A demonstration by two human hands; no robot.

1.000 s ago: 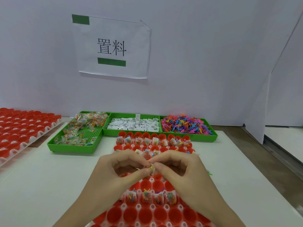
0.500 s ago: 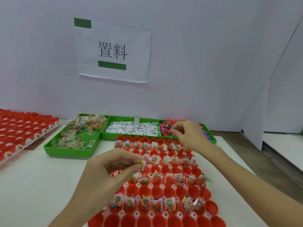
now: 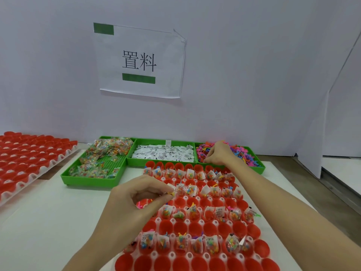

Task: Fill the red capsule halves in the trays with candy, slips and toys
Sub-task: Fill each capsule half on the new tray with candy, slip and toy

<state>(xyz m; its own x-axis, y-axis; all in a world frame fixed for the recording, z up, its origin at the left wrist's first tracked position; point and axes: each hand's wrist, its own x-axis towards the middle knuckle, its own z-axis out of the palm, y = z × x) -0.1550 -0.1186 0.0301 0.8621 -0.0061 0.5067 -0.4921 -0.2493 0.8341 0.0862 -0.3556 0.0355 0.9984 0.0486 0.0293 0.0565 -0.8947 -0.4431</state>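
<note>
The left hand (image 3: 144, 200) hovers over the near tray of red capsule halves (image 3: 195, 229), thumb and forefinger pinching a small packet or slip (too small to tell which) just above the third row. The right hand (image 3: 218, 153) reaches into the green bin of coloured toys (image 3: 246, 155); its fingers curl down into the pile, but whether they have closed on a toy cannot be told.

Location of task items: the tray sits on the white worktop (image 3: 48, 222) directly in front of the person. Some of its rows hold candy packets, slips and toys; others are empty. Behind it stand the candy bin (image 3: 97, 163) and the slip bin (image 3: 164, 153). A second tray of capsule halves (image 3: 29, 157) lies at far left, apparently unfilled.

Probable faults:
- Item dropped between cups. Cause: release before the pinch is centred over one half.
- Double fill or skipped cup. Cause: filled and empty rows alternate, so position is easily lost.
- Several toys lifted at once. Cause: the toys lie tangled in the bin.
- Seated contents dislodged. Cause: the right forearm crosses low over filled cups.

Legible writing: the wall sheet (image 3: 140, 61) reads "置料", with green bars above and below. Print on the slips is unreadable.
</note>
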